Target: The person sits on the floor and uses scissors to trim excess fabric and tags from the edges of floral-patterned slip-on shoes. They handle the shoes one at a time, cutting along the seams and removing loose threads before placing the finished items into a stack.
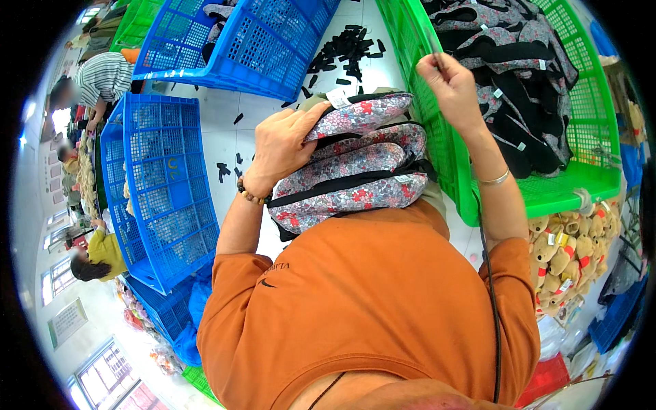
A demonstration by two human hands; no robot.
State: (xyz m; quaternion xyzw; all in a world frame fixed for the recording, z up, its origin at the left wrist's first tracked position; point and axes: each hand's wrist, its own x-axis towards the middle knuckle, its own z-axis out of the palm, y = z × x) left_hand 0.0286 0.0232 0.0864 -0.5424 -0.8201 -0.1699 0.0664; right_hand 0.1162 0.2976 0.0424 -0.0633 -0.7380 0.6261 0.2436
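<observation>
A stack of padded floral fabric pieces (352,179) with black edging and white tags rests on my lap, in front of my orange shirt. My left hand (281,145), a beaded bracelet at its wrist, is closed on the top floral piece (362,115) at its left end. Raised beside the green crate's near wall, my right hand (451,87) has its fingers pinched together. A thin greyish bit seems to show at its fingertips, too small to name. A metal bangle sits on that wrist.
The green crate (593,174) at right holds many similar floral pieces (509,102). Black strips (348,51) lie scattered on the white floor. Blue crates (171,178) stand left and ahead. Plush toys (570,256) are piled at right; other people (106,256) work at far left.
</observation>
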